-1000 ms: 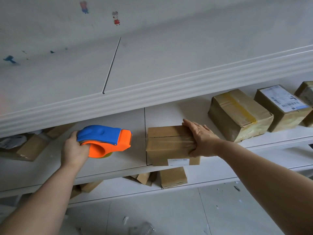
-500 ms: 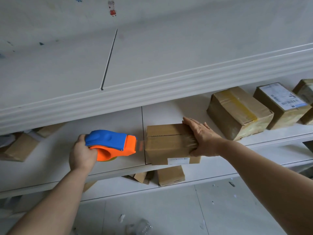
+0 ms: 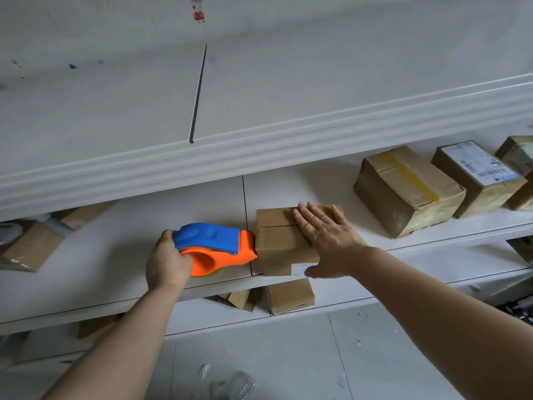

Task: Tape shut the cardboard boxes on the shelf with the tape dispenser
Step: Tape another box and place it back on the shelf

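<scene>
A small cardboard box (image 3: 278,243) stands at the front edge of the white shelf (image 3: 121,255), with a seam across its top and a white label on its front. My right hand (image 3: 326,235) lies flat on top of it, fingers spread. My left hand (image 3: 167,261) grips the blue and orange tape dispenser (image 3: 215,248) from the left. The dispenser's orange nose touches the box's left side.
Taped boxes (image 3: 403,192) and a labelled box (image 3: 478,177) sit to the right on the same shelf. More boxes (image 3: 31,246) lie at the left, and others (image 3: 290,295) on the lower shelf. An upper shelf edge (image 3: 259,151) overhangs. Scraps litter the floor (image 3: 230,382).
The dispenser moved right until its nose met the box's left side. My right hand shifted from gripping the box's right end to lying flat on its top.
</scene>
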